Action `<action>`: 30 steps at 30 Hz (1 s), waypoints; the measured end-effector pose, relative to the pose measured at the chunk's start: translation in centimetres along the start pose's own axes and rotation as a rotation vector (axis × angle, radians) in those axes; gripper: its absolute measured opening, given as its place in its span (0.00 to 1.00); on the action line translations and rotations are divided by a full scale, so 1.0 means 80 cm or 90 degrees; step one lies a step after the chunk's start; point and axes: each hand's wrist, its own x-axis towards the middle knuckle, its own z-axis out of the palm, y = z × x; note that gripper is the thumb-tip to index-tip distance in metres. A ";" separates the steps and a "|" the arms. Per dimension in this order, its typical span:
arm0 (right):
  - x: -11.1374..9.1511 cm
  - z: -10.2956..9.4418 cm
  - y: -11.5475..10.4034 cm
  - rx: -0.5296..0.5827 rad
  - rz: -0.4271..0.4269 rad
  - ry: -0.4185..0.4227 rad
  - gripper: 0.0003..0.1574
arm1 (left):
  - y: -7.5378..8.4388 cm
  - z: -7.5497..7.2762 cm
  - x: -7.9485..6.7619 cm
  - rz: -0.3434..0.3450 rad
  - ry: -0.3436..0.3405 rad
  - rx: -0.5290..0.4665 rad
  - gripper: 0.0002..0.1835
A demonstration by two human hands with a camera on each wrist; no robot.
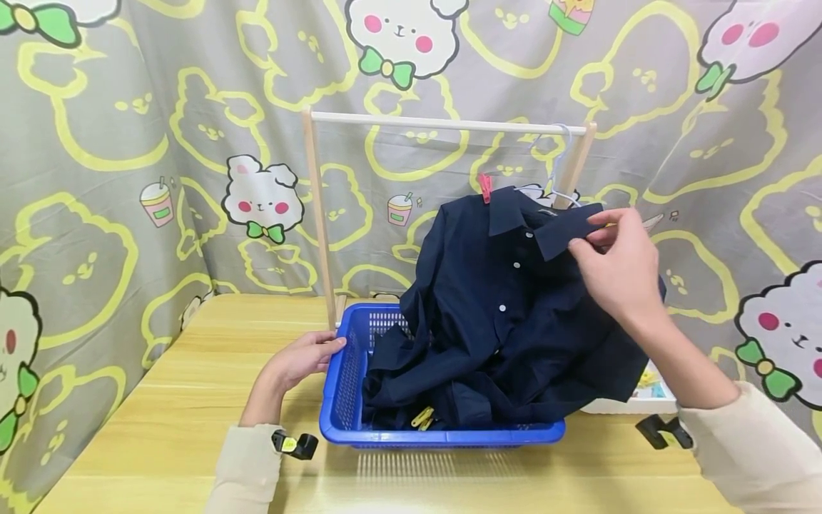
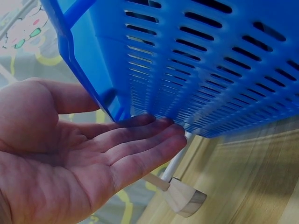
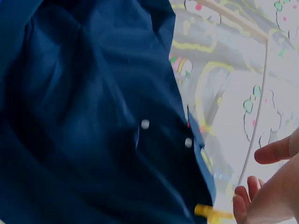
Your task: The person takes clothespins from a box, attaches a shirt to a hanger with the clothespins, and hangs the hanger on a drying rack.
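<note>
A navy button-up shirt [image 1: 475, 285] hangs on a pale blue hanger [image 1: 564, 168], its lower part heaped over a blue basket [image 1: 443, 437]. A red clothespin [image 1: 485, 188] is fixed at one shoulder. My right hand [image 1: 619, 264] is at the opposite side of the collar, its thumb and fingers apart. Beside those fingers, a yellow clothespin [image 3: 212, 212] sits at the shirt's edge in the right wrist view. My left hand [image 1: 302, 360] grips the basket's left rim. In the left wrist view its thumb passes behind the rim and its fingers lie underneath.
A clothes rack with a white bar [image 1: 443, 123] and wooden posts [image 1: 319, 221] stands behind the basket. Yellow clothespins [image 1: 422, 417] lie in the basket. At right, a white tray [image 1: 632, 407] of small coloured items is partly hidden by the shirt. Everything stands on a wooden table [image 1: 160, 428].
</note>
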 end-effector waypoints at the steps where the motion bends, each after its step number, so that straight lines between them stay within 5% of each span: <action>1: -0.003 0.006 -0.004 0.002 -0.011 -0.017 0.24 | 0.000 0.000 0.000 0.000 0.001 -0.002 0.27; 15: -0.049 0.089 -0.030 -0.006 -0.103 -0.325 0.28 | 0.000 -0.001 -0.001 0.006 0.001 -0.001 0.28; 22: -0.079 0.114 -0.036 -0.025 -0.184 -0.413 0.29 | 0.004 0.000 -0.002 0.006 0.002 -0.003 0.27; 30: -0.109 0.131 -0.032 -0.082 -0.176 -0.567 0.33 | 0.001 0.000 -0.002 0.001 0.004 -0.006 0.27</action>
